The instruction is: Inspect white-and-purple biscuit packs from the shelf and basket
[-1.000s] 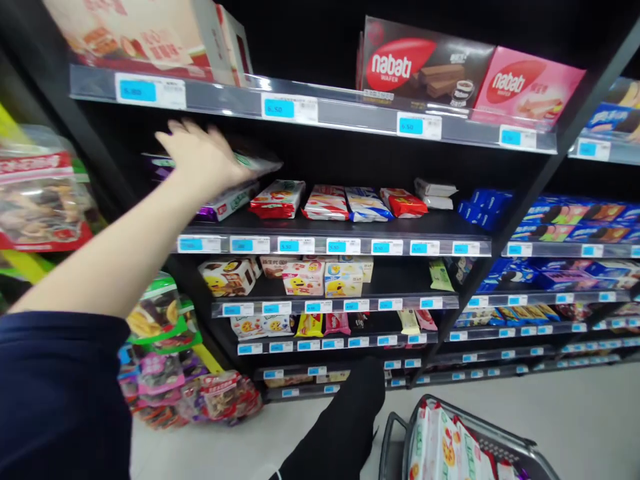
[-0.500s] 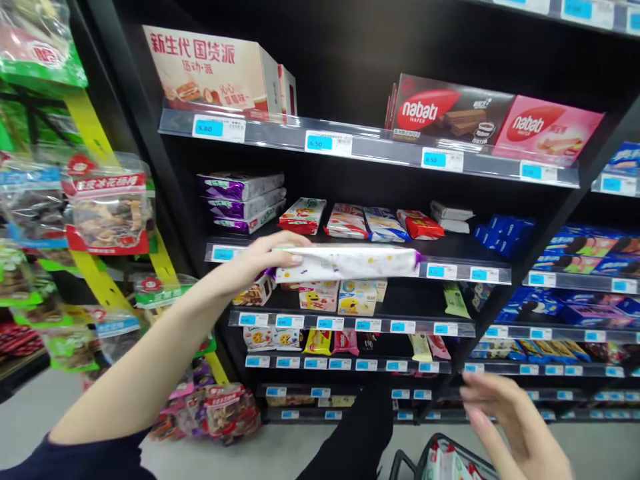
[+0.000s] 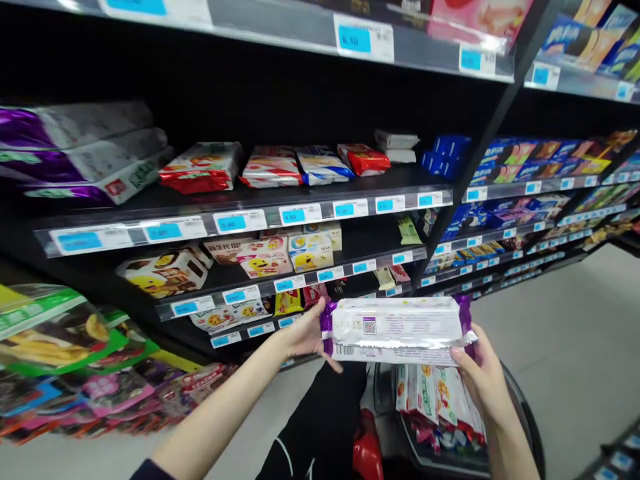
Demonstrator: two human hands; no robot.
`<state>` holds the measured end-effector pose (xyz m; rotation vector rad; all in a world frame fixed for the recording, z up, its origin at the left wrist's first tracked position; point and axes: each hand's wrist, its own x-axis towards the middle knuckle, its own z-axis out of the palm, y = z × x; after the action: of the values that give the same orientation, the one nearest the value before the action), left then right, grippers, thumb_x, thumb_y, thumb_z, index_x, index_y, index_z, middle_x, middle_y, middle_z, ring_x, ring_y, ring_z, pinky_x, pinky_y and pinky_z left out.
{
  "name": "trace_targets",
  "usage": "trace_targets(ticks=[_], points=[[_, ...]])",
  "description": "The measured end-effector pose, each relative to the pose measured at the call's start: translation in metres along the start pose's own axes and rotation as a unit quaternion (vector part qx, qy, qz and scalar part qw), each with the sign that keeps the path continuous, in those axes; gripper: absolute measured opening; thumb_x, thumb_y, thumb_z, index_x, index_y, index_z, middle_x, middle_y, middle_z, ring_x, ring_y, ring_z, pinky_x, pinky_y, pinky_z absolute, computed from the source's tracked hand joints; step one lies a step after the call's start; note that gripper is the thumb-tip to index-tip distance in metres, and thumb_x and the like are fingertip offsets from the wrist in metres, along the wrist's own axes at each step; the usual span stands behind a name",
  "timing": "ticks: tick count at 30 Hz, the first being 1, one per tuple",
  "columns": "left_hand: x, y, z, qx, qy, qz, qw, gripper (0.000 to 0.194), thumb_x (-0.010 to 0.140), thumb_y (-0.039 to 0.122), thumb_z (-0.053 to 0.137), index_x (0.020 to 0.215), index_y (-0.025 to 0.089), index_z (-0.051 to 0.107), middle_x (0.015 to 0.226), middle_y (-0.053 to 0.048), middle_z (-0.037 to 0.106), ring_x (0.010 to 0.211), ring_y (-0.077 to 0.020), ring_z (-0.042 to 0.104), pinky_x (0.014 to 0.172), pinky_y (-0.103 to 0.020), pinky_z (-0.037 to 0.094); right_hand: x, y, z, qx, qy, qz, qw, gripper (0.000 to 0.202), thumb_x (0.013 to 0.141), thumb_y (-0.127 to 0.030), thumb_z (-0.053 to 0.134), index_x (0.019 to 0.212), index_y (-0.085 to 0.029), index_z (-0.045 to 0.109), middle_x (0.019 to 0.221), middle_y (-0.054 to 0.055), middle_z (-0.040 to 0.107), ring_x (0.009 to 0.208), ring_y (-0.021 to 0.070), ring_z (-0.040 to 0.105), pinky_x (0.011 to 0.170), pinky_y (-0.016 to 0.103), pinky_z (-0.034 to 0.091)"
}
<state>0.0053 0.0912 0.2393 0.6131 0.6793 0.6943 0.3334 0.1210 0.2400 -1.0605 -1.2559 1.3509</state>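
A long white snack packet (image 3: 400,327) with purple crimped ends is held level in front of me, its printed back with a QR code and barcode facing up. At its left end, my left hand (image 3: 307,333) supports the purple tip, with some fingers hidden behind the packet. My right hand (image 3: 483,373) grips the other end, thumb on the near edge. Just below the packet stands a dark shopping basket (image 3: 525,407) holding several white-and-red snack packets (image 3: 435,397).
Purple-ended packets (image 3: 90,153) lie stacked on the shelf at left, beside red and blue packets (image 3: 300,163). A price-tagged shelf edge (image 3: 270,217) runs across the view. Hanging snack bags (image 3: 65,333) are at lower left. My leg (image 3: 320,420) is beside the basket.
The packet has moved from before the shelf down and right, over the basket, and been turned. My right hand, empty before, now holds its right end. The view has shifted downward and right.
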Motion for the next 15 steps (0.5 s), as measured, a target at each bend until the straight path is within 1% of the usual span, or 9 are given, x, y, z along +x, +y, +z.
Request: trace_targets(ticks=[2, 3, 4, 6, 8, 10, 12, 14, 15], points=[[0.007, -0.029, -0.001, 0.032, 0.070, 0.077, 0.994, 0.094, 0.056, 0.046, 0.080, 0.137, 0.022, 0.037, 0.116, -0.012, 0.061, 0.104, -0.0306, 0.059, 0.095, -0.049, 0.040, -0.015, 0.028, -0.003, 0.059, 0.055, 0.074, 0.994, 0.068, 0.066, -0.043, 0.073, 0.124, -0.024, 0.045, 0.106, 0.008, 0.060, 0.084, 0.0225, 0.061, 0.067, 0.033, 0.053], [0.010, -0.043, 0.000, 0.046, 0.110, 0.109, 0.987, 0.099, 0.055, 0.033, 0.083, 0.140, 0.026, 0.032, 0.121, -0.012, 0.058, 0.105, -0.0299, 0.058, 0.094, -0.046, 0.041, -0.023, 0.040, -0.004, 0.080, 0.079, 0.105, 0.988, 0.069, 0.064, -0.043, 0.074, 0.124, -0.024, 0.045, 0.103, 0.007, 0.060, 0.078, 0.0213, 0.061, 0.062, 0.032, 0.053], [0.013, -0.055, 0.000, 0.055, 0.148, 0.136, 0.978, 0.104, 0.054, 0.023, 0.083, 0.142, 0.028, 0.028, 0.126, -0.013, 0.054, 0.108, -0.0297, 0.057, 0.094, -0.044, 0.042, -0.033, 0.051, -0.004, 0.097, 0.098, 0.131, 0.982, 0.068, 0.063, -0.043, 0.075, 0.122, -0.024, 0.045, 0.099, 0.006, 0.060, 0.073, 0.0200, 0.060, 0.058, 0.032, 0.053], [0.018, -0.077, -0.001, 0.065, 0.204, 0.182, 0.960, 0.105, 0.055, 0.017, 0.081, 0.143, 0.031, 0.025, 0.137, -0.013, 0.044, 0.114, -0.0302, 0.052, 0.093, -0.040, 0.043, -0.052, 0.071, -0.006, 0.121, 0.128, 0.173, 0.969, 0.064, 0.062, -0.042, 0.076, 0.116, -0.026, 0.046, 0.095, 0.003, 0.059, 0.067, 0.0176, 0.059, 0.053, 0.031, 0.053], [0.022, -0.093, -0.008, 0.082, 0.220, 0.210, 0.949, 0.100, 0.054, 0.016, 0.081, 0.140, 0.030, 0.032, 0.141, -0.013, 0.039, 0.122, -0.0298, 0.045, 0.096, -0.036, 0.041, -0.069, 0.091, -0.007, 0.144, 0.149, 0.206, 0.956, 0.057, 0.064, -0.042, 0.075, 0.111, -0.027, 0.046, 0.094, 0.001, 0.058, 0.068, 0.0173, 0.060, 0.054, 0.032, 0.054], [0.024, -0.106, -0.023, 0.110, 0.219, 0.198, 0.949, 0.090, 0.051, 0.016, 0.082, 0.131, 0.025, 0.044, 0.138, -0.012, 0.041, 0.124, -0.0291, 0.043, 0.099, -0.034, 0.038, -0.084, 0.115, -0.007, 0.161, 0.155, 0.230, 0.947, 0.052, 0.066, -0.044, 0.074, 0.106, -0.027, 0.046, 0.095, 0.001, 0.058, 0.074, 0.0191, 0.062, 0.058, 0.035, 0.056], [0.022, -0.118, -0.043, 0.117, 0.219, 0.152, 0.957, 0.078, 0.051, 0.015, 0.082, 0.123, 0.021, 0.052, 0.131, -0.012, 0.048, 0.117, -0.0282, 0.048, 0.096, -0.035, 0.040, -0.097, 0.143, -0.004, 0.162, 0.145, 0.238, 0.947, 0.051, 0.067, -0.046, 0.073, 0.104, -0.026, 0.045, 0.098, 0.003, 0.059, 0.079, 0.0224, 0.063, 0.060, 0.039, 0.057], [0.018, -0.130, -0.064, 0.091, 0.216, 0.097, 0.967, 0.069, 0.054, 0.015, 0.079, 0.119, 0.018, 0.054, 0.122, -0.012, 0.054, 0.107, -0.0263, 0.054, 0.091, -0.035, 0.044, -0.109, 0.171, 0.000, 0.129, 0.127, 0.218, 0.959, 0.054, 0.069, -0.049, 0.069, 0.111, -0.025, 0.044, 0.107, 0.008, 0.059, 0.088, 0.0261, 0.063, 0.065, 0.042, 0.058], [0.015, -0.136, -0.074, 0.072, 0.211, 0.073, 0.972, 0.068, 0.055, 0.015, 0.078, 0.118, 0.017, 0.054, 0.118, -0.011, 0.056, 0.103, -0.0255, 0.056, 0.088, -0.035, 0.045, -0.113, 0.184, 0.003, 0.097, 0.112, 0.196, 0.969, 0.057, 0.072, -0.049, 0.067, 0.118, -0.025, 0.043, 0.114, 0.011, 0.057, 0.096, 0.0277, 0.062, 0.070, 0.043, 0.057]])
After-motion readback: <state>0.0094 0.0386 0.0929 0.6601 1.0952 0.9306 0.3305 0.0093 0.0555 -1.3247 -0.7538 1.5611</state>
